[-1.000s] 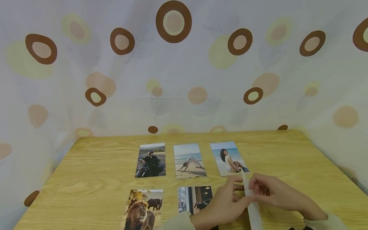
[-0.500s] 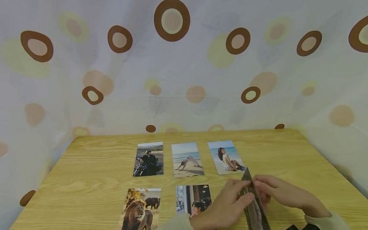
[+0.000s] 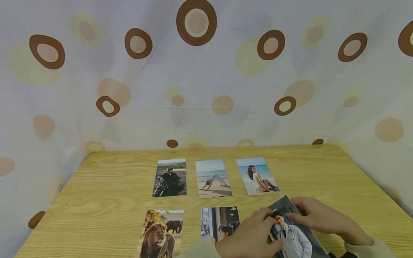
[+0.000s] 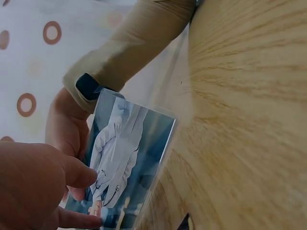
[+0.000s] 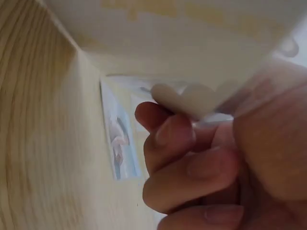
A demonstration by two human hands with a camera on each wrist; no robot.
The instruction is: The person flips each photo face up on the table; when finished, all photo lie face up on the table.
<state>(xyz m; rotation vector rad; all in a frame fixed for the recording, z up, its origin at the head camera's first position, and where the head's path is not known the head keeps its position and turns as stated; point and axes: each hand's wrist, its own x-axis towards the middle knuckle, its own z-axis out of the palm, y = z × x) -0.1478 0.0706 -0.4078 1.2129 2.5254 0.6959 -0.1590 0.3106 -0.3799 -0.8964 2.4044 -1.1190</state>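
A glossy photo of a figure in a white coat with a stethoscope [image 3: 296, 242] is tilted up at the lower right of the head view. My right hand [image 3: 317, 216] grips its right side, thumb on the picture face, fingers curled behind. The white back [image 5: 168, 43] fills the top of the right wrist view. From the left, my left hand [image 3: 248, 235] touches the picture, thumb and index finger spread apart on its face. Clear shiny edges show round the photo [image 4: 144, 148] in the left wrist view; the left hand's other fingers are hidden there.
On the wooden table [image 3: 98, 201] lie a motorcycle photo [image 3: 170, 179], a beach yoga photo [image 3: 214, 178] and a seated beach photo [image 3: 257, 176]. Nearer are a lion photo [image 3: 160, 237] and a partly covered portrait [image 3: 220, 222]. A patterned curtain [image 3: 143, 77] surrounds the table.
The photo was nearly edge-on with its pale side showing; both hands have turned it so the white-coat picture faces up. My left fingers have shifted onto its face. The table photos have not moved.
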